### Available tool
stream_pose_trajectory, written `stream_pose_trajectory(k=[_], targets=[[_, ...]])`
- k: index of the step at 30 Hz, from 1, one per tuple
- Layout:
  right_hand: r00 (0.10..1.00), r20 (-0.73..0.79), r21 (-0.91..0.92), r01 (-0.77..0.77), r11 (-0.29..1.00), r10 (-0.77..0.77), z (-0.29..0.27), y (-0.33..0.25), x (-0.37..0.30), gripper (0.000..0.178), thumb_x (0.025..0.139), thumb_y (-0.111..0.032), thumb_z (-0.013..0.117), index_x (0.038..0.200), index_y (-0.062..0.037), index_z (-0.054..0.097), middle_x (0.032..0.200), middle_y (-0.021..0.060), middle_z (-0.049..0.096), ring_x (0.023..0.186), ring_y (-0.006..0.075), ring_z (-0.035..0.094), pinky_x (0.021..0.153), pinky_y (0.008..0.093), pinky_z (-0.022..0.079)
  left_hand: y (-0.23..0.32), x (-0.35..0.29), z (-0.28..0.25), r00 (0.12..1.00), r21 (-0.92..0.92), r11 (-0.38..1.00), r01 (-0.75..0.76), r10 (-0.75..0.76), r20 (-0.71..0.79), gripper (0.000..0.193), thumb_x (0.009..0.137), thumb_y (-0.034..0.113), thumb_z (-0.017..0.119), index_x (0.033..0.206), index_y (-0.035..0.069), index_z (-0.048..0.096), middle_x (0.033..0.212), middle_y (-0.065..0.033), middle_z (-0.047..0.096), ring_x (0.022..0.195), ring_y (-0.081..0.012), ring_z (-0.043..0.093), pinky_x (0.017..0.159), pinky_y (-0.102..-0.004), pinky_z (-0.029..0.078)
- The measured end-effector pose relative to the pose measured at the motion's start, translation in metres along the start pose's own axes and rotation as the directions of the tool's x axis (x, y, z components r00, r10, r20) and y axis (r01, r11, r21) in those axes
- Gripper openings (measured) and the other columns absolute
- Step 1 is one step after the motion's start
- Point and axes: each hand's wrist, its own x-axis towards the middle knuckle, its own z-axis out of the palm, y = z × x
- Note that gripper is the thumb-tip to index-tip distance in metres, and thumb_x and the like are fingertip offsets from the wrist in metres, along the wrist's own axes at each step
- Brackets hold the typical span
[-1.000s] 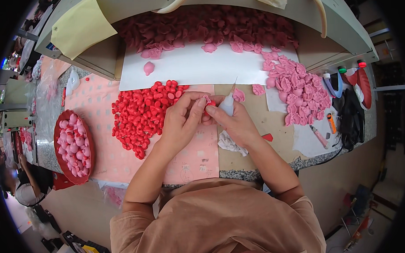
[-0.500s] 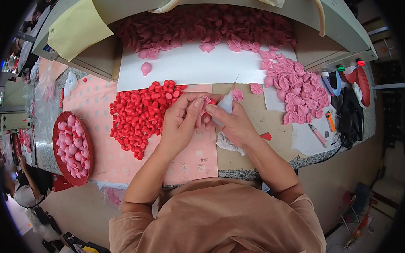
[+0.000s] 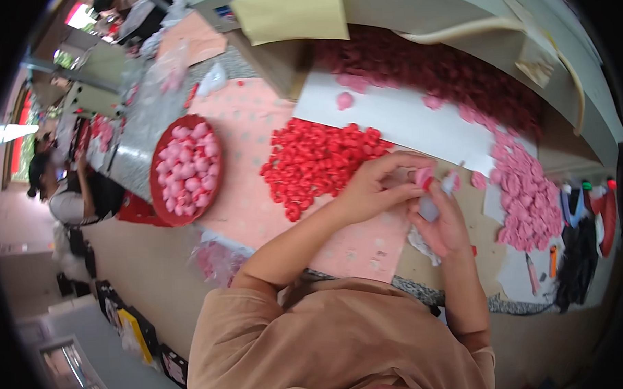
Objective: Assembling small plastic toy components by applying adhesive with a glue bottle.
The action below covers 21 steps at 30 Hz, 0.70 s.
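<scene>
My left hand (image 3: 373,190) pinches a small pink moulded piece (image 3: 424,175) between thumb and fingers, with a bit of red at its lower edge. Close by on the right, my right hand (image 3: 446,227) is wrapped round a translucent white needle-tip bottle (image 3: 428,208); its thin tip is blurred. The two hands nearly meet over the brown board. To their left spreads a pile of small glossy red pieces (image 3: 317,163) on a pink patterned sheet (image 3: 355,251). A heap of pink shell-like pieces (image 3: 528,197) lies on the right.
A red basket (image 3: 220,180) holding pink-and-red pieces stands at the left table edge. More pink pieces (image 3: 444,73) fill the back beneath a grey hood (image 3: 415,6). A crumpled white cloth (image 3: 422,245) and an orange cutter (image 3: 553,261) lie rightward. Another person (image 3: 75,199) sits far left.
The view has swung left and tilted, so the bench appears further right and the basket nearer the middle. Both hands keep hold of the pink piece and the bottle.
</scene>
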Motion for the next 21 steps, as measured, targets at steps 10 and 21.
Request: stream_pose_trajectory(k=[10, 21], targets=[[0.919, 0.046, -0.75, 0.29, 0.594, -0.391, -0.005, -0.013, 0.005, 0.02, 0.09, -0.012, 0.053, 0.107, -0.0035, 0.048, 0.091, 0.0044, 0.059, 0.072, 0.0071, 0.053, 0.056, 0.0195, 0.04, -0.008, -0.013, -0.016, 0.993, -0.653, 0.749, -0.113, 0.065, -0.097, 0.029, 0.094, 0.019, 0.048, 0.119, 0.004, 0.048, 0.118, -0.009, 0.054, 0.098, -0.0184, 0.058, 0.081, -0.0304, 0.051], [0.765, 0.075, -0.61, 0.543, 0.577, -0.64, -0.012, -0.022, -0.003, 0.027, 0.091, -0.028, 0.052, 0.101, -0.005, 0.041, 0.079, 0.0037, 0.05, 0.062, 0.0076, 0.045, 0.053, 0.0196, 0.036, -0.003, -0.01, -0.007, 0.968, -0.597, 0.79, 0.138, -0.236, -0.089, 0.043, 0.095, 0.025, 0.045, 0.133, 0.005, 0.039, 0.116, -0.007, 0.056, 0.094, -0.0159, 0.06, 0.086, -0.033, 0.05]])
